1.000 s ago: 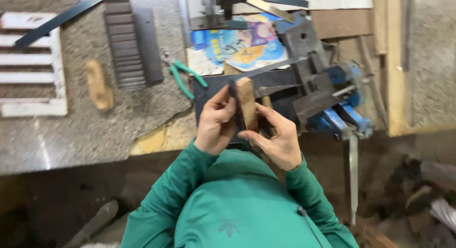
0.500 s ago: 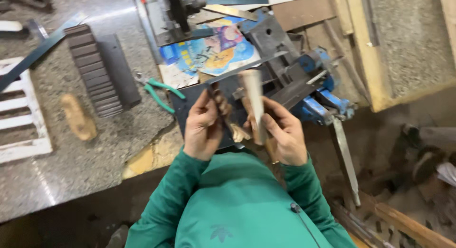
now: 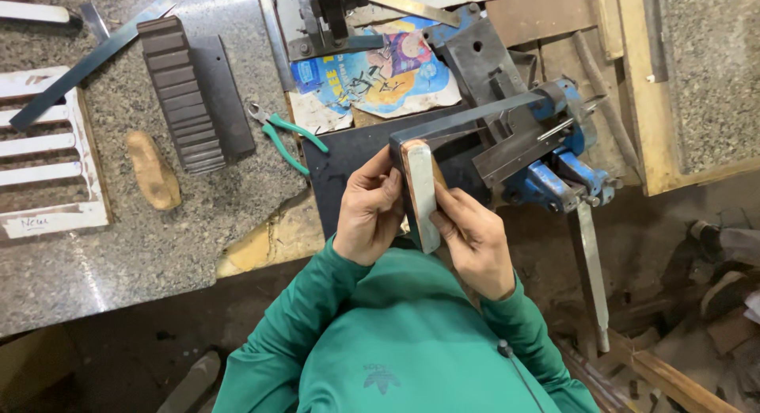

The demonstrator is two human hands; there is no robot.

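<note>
Wooden block (image 3: 420, 193), long and pale-faced, stands on edge between both hands in front of the green-sleeved chest, above the dark mat (image 3: 348, 156). Left hand (image 3: 370, 211) grips its left side, fingers curled; right hand (image 3: 473, 239) clasps the right side. Beyond sits a blue bench vise (image 3: 554, 164).

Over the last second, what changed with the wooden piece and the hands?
The wooden block, held on edge a second ago, has been turned so a broad pale face points up. The left hand and right hand keep gripping it from both sides. The blue vise, green pliers and ridged block lie unmoved.
</note>
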